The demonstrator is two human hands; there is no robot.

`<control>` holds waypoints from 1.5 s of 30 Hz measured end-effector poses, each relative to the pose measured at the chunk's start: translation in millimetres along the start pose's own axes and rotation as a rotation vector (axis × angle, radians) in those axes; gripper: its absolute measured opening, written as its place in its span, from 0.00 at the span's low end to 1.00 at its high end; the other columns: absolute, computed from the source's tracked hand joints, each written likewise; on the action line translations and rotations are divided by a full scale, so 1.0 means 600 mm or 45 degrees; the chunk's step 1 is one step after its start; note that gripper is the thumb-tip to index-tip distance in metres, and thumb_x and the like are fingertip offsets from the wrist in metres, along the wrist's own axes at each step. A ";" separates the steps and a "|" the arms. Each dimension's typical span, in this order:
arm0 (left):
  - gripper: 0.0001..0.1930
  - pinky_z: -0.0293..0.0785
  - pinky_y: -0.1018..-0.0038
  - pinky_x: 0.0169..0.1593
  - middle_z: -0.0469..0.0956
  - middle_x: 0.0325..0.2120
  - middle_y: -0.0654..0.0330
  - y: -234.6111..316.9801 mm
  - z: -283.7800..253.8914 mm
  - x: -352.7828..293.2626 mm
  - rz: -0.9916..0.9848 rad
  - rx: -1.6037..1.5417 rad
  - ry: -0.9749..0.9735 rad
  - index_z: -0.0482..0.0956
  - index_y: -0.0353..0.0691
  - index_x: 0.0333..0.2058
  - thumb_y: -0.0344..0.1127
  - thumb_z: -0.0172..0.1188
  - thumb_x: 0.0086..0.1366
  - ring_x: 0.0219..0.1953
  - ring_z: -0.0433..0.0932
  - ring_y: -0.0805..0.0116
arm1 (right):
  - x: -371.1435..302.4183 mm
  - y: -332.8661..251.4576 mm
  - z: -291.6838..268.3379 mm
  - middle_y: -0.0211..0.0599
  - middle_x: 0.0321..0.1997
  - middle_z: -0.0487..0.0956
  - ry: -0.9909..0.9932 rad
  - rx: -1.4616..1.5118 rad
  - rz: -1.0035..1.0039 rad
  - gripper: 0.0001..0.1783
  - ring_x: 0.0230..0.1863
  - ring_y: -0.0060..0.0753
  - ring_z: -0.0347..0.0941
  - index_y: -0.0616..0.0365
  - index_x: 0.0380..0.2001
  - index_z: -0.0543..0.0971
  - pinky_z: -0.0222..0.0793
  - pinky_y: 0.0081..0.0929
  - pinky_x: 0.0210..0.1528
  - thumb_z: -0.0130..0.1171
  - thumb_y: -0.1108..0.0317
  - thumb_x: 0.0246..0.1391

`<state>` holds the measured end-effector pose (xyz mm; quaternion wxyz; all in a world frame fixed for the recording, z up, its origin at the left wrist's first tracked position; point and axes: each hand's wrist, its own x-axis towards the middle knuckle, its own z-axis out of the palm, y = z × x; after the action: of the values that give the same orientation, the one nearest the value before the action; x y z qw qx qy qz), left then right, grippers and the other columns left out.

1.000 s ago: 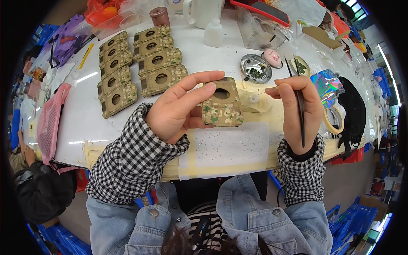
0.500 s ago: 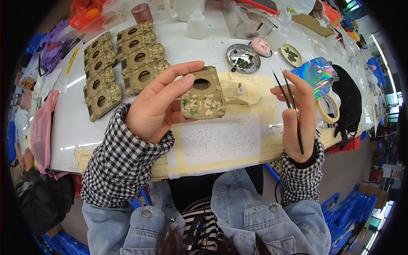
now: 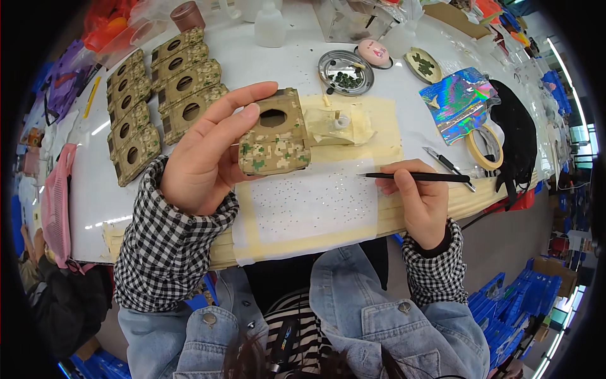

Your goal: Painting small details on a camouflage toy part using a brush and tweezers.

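Observation:
My left hand (image 3: pixel 199 161) grips a camouflage-painted model vehicle hull (image 3: pixel 276 151) by its left side, thumb near the round opening on top. It is held above the far left part of a white sheet (image 3: pixel 303 224) dotted with tiny specks. Black tweezers (image 3: pixel 451 178) lie nearly level in the closed fingers of my right hand (image 3: pixel 420 205). Their tips point left, over the sheet's right part; I cannot tell whether they hold a speck. Behind the hull is a tape-covered block (image 3: pixel 328 132) with a small white peg.
Two rows of similar camouflage hulls (image 3: pixel 183 82) stand at the left. Farther back are a metal dish (image 3: pixel 364 88) of dark green bits, a pink rounded case (image 3: pixel 374 53) and a white bottle (image 3: pixel 270 28). To the right lie a shiny pouch (image 3: pixel 454 110), a craft knife (image 3: pixel 447 165) and a tape roll (image 3: pixel 499 151).
My right hand has come down toward the sheet, turning the tweezers from upright to nearly level, tips left. My left hand still holds the hull; the whole view has shifted slightly.

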<state>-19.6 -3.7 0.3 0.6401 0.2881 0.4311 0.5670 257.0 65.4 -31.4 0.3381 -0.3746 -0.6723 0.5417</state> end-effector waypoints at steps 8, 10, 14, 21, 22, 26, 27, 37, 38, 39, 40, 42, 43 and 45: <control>0.21 0.78 0.76 0.44 0.74 0.45 0.57 -0.003 0.002 0.002 0.018 -0.012 0.042 0.61 0.36 0.58 0.38 0.45 0.69 0.42 0.77 0.74 | 0.002 0.001 0.002 0.35 0.30 0.78 0.003 -0.034 -0.010 0.10 0.32 0.19 0.73 0.68 0.36 0.77 0.68 0.15 0.36 0.52 0.71 0.60; 0.22 0.76 0.75 0.48 0.71 0.50 0.54 -0.002 0.000 0.001 0.007 0.032 0.009 0.58 0.35 0.59 0.37 0.42 0.69 0.49 0.75 0.69 | 0.002 0.002 0.003 0.35 0.30 0.78 0.003 -0.031 -0.015 0.10 0.31 0.19 0.72 0.68 0.36 0.77 0.68 0.15 0.36 0.52 0.71 0.60; 0.22 0.76 0.75 0.48 0.70 0.50 0.54 -0.004 -0.001 0.001 0.018 0.005 -0.002 0.58 0.35 0.59 0.37 0.42 0.69 0.49 0.75 0.69 | 0.002 0.002 0.002 0.36 0.30 0.78 -0.005 -0.044 -0.015 0.10 0.31 0.18 0.71 0.69 0.36 0.77 0.67 0.15 0.36 0.52 0.71 0.60; 0.22 0.77 0.75 0.48 0.70 0.50 0.55 -0.003 -0.001 0.002 0.010 0.014 0.005 0.59 0.36 0.59 0.37 0.42 0.69 0.49 0.75 0.70 | 0.002 0.004 0.004 0.35 0.29 0.78 0.008 -0.032 -0.016 0.10 0.31 0.19 0.72 0.69 0.36 0.77 0.68 0.15 0.36 0.52 0.71 0.60; 0.22 0.77 0.75 0.47 0.70 0.50 0.55 -0.003 -0.001 0.001 0.012 0.014 0.008 0.59 0.36 0.59 0.36 0.42 0.69 0.49 0.75 0.70 | 0.002 0.003 0.004 0.35 0.29 0.78 0.004 -0.033 -0.020 0.10 0.31 0.19 0.72 0.69 0.36 0.77 0.68 0.15 0.36 0.52 0.71 0.60; 0.22 0.77 0.75 0.47 0.70 0.50 0.55 -0.002 -0.003 0.000 0.020 0.010 -0.013 0.59 0.36 0.59 0.36 0.42 0.69 0.49 0.75 0.70 | 0.002 0.002 0.003 0.35 0.30 0.79 -0.003 -0.046 -0.031 0.10 0.31 0.19 0.73 0.69 0.36 0.77 0.68 0.16 0.36 0.52 0.71 0.60; 0.22 0.77 0.75 0.47 0.70 0.50 0.55 -0.003 -0.003 0.000 0.021 0.008 -0.015 0.59 0.36 0.59 0.36 0.42 0.69 0.49 0.75 0.70 | 0.003 0.002 0.003 0.35 0.30 0.79 -0.004 -0.050 -0.032 0.10 0.31 0.19 0.73 0.69 0.36 0.77 0.68 0.16 0.36 0.52 0.70 0.60; 0.22 0.76 0.75 0.48 0.71 0.49 0.55 -0.002 0.000 0.000 0.027 0.006 -0.008 0.59 0.34 0.59 0.36 0.41 0.69 0.48 0.75 0.71 | 0.001 0.003 0.002 0.36 0.30 0.79 -0.004 -0.030 -0.021 0.10 0.32 0.19 0.73 0.69 0.36 0.77 0.69 0.16 0.37 0.51 0.71 0.60; 0.22 0.76 0.75 0.48 0.71 0.49 0.55 -0.002 0.000 0.000 0.029 0.004 -0.010 0.59 0.34 0.59 0.36 0.41 0.69 0.48 0.75 0.71 | 0.001 0.002 0.003 0.36 0.31 0.79 -0.005 -0.038 -0.021 0.10 0.32 0.19 0.73 0.69 0.36 0.77 0.69 0.16 0.37 0.52 0.71 0.60; 0.21 0.76 0.75 0.48 0.71 0.49 0.55 -0.002 0.000 0.000 0.030 0.003 -0.012 0.59 0.34 0.59 0.36 0.42 0.69 0.48 0.75 0.71 | 0.001 0.002 0.003 0.36 0.31 0.79 -0.007 -0.047 -0.021 0.10 0.32 0.19 0.73 0.69 0.36 0.77 0.68 0.16 0.37 0.52 0.71 0.60; 0.21 0.76 0.75 0.48 0.71 0.49 0.55 -0.002 0.000 0.000 0.033 0.001 -0.013 0.59 0.34 0.58 0.36 0.42 0.69 0.48 0.75 0.70 | 0.001 0.001 0.003 0.36 0.31 0.79 -0.009 -0.047 -0.021 0.10 0.32 0.19 0.73 0.69 0.36 0.77 0.68 0.15 0.37 0.52 0.71 0.60; 0.21 0.76 0.75 0.48 0.71 0.49 0.55 -0.002 0.000 -0.001 0.033 0.003 -0.011 0.59 0.35 0.58 0.36 0.42 0.69 0.48 0.75 0.71 | 0.002 0.001 0.004 0.35 0.30 0.79 -0.012 -0.048 -0.022 0.09 0.32 0.19 0.73 0.68 0.36 0.77 0.68 0.15 0.36 0.52 0.72 0.60; 0.21 0.77 0.75 0.48 0.71 0.49 0.55 -0.002 0.000 0.000 0.033 0.002 -0.012 0.59 0.35 0.58 0.36 0.42 0.69 0.48 0.75 0.71 | 0.001 0.001 0.004 0.35 0.30 0.78 -0.012 -0.050 -0.021 0.09 0.32 0.19 0.73 0.68 0.36 0.77 0.68 0.15 0.36 0.52 0.72 0.60; 0.21 0.77 0.75 0.47 0.71 0.49 0.55 -0.001 0.002 -0.001 0.030 0.001 -0.007 0.59 0.35 0.58 0.36 0.42 0.69 0.48 0.75 0.71 | 0.001 0.002 0.003 0.35 0.30 0.78 -0.010 -0.054 -0.019 0.09 0.32 0.19 0.73 0.68 0.36 0.77 0.68 0.15 0.36 0.52 0.72 0.60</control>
<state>-18.1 -4.0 0.5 0.6346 0.2950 0.4260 0.5734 255.6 65.2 -33.1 0.3314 -0.3745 -0.6877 0.5263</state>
